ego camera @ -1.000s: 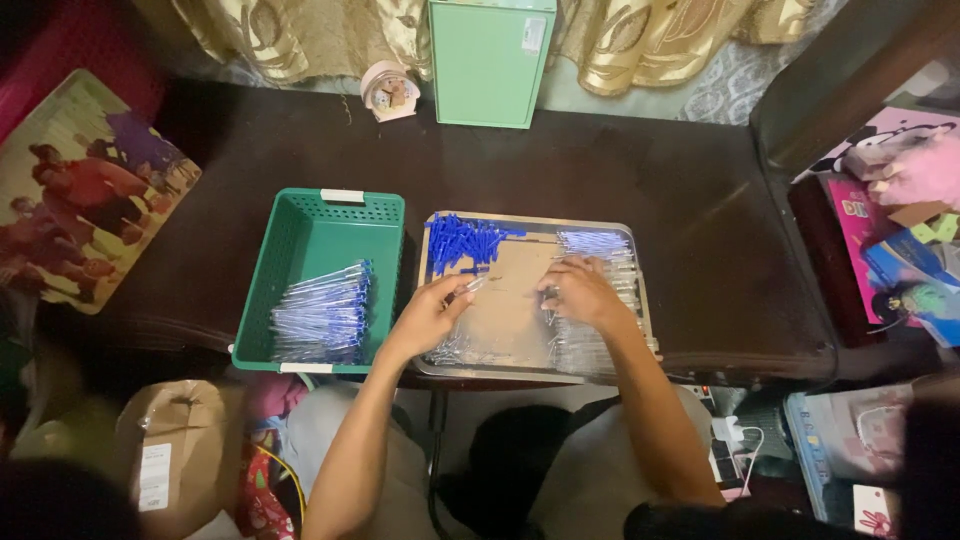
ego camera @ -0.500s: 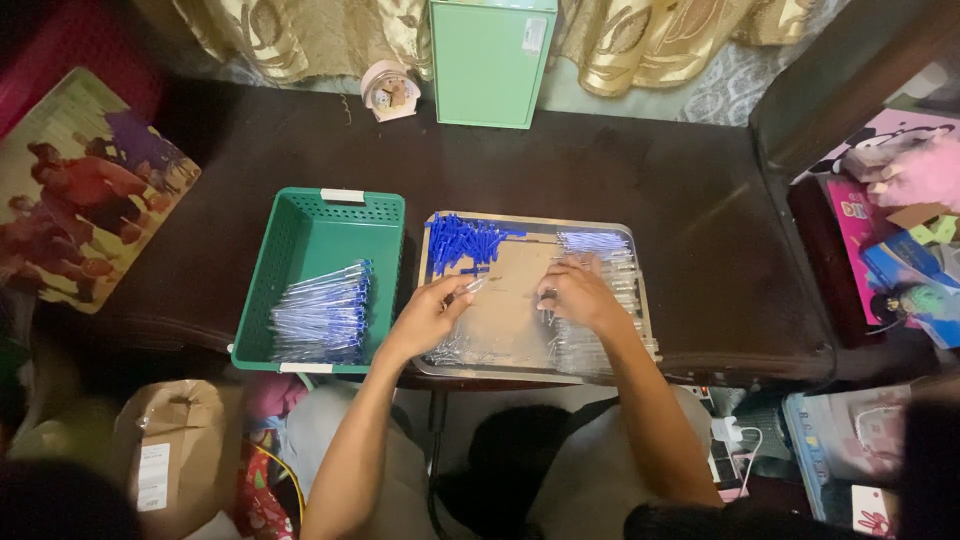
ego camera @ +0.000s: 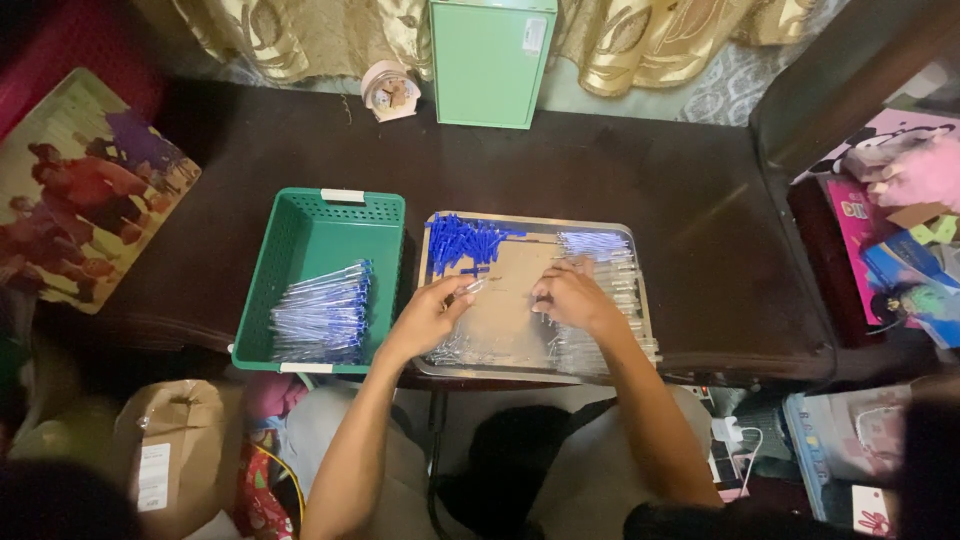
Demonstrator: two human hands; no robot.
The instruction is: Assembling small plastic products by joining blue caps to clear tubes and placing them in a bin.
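Head view, looking straight down: both hands work over a metal tray (ego camera: 430, 300) at the near edge of a dark table (ego camera: 650, 180). Left hand (ego camera: 428, 315) is curled, thumb and forefinger pinched on a thin clear pen part (ego camera: 470, 288) held just above the tray's bare middle. Right hand (ego camera: 568, 297) lies palm down, fingers bent onto the clear tubes (ego camera: 605, 300) heaped along the tray's right side; whether it grips one cannot be told.

Tray contents:
- Blue caps (ego camera: 465, 240), piled in the far left corner.
- Clear tubes, along the right side from the far edge to the near edge.
- More small clear parts (ego camera: 450, 350), scattered at the near left corner.
- Middle of the tray, bare.

Green basket (ego camera: 300, 240) stands just left of the tray, almost touching it. It holds one loose stack of finished pens (ego camera: 322, 315), clear barrels with blue ends, lying side by side in the near half; the far half is bare.

Further out on the table: a green box (ego camera: 490, 65) upright at the far edge, and a small pink clock (ego camera: 390, 92) just left of it. A printed picture board (ego camera: 80, 190) lies at the table's left end. A paper bag (ego camera: 165, 455) sits on the floor below the basket.
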